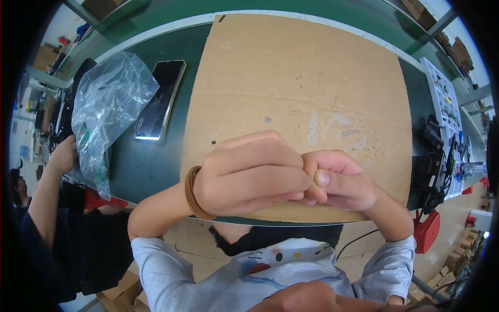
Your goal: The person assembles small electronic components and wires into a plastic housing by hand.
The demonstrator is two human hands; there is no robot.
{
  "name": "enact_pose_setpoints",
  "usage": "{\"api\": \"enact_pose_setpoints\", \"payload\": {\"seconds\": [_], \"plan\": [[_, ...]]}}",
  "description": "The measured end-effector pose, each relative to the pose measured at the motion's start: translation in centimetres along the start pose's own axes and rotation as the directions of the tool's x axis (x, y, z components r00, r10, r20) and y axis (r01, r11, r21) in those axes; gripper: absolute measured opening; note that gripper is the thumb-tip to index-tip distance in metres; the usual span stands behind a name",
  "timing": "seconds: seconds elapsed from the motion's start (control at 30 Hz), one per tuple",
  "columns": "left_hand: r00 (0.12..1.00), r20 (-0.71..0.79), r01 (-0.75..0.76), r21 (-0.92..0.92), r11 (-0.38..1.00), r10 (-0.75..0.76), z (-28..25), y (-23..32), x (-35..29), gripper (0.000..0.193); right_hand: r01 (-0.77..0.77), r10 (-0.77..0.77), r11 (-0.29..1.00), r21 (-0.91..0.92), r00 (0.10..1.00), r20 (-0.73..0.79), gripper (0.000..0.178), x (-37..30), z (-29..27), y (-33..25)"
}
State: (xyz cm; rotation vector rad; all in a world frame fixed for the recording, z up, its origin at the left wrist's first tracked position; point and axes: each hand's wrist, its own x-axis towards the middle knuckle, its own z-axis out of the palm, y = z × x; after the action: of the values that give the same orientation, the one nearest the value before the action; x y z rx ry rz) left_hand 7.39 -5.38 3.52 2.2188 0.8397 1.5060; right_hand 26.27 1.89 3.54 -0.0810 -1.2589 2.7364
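The left hand (249, 174) and right hand (345, 182) touch over the cardboard sheet (291, 67), near side, fingers (323, 178) curled in; I can't tell what they hold, if anything. Right, a black adapter's (426, 169) label is too small to read.

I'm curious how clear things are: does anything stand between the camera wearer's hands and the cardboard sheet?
Nothing visible does. The left hand and right hand meet over the cardboard sheet, though their undersides and anything they might hold are hidden. The clear plastic bag and smartphone are off to the left.
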Motion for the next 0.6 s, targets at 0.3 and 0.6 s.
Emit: {"api": "enact_pose_setpoints", "payload": {"seconds": [0.3,0.6], "plan": [[1.0,0.008,0.016,-0.025,1.0,-0.015,-0.23,0.11,0.0,0.021,-0.015,0.011,0.988,-0.154,1.0,-0.028,0.026,-0.21,0.22,-0.63],[0.998,-0.055,0.041,-0.031,0.999,-0.043,-0.54,-0.06,0.1,0.015,0.337,-0.395,0.604,-0.722,0.914,0.095,0.016,0.53,0.11,-0.58]]}}
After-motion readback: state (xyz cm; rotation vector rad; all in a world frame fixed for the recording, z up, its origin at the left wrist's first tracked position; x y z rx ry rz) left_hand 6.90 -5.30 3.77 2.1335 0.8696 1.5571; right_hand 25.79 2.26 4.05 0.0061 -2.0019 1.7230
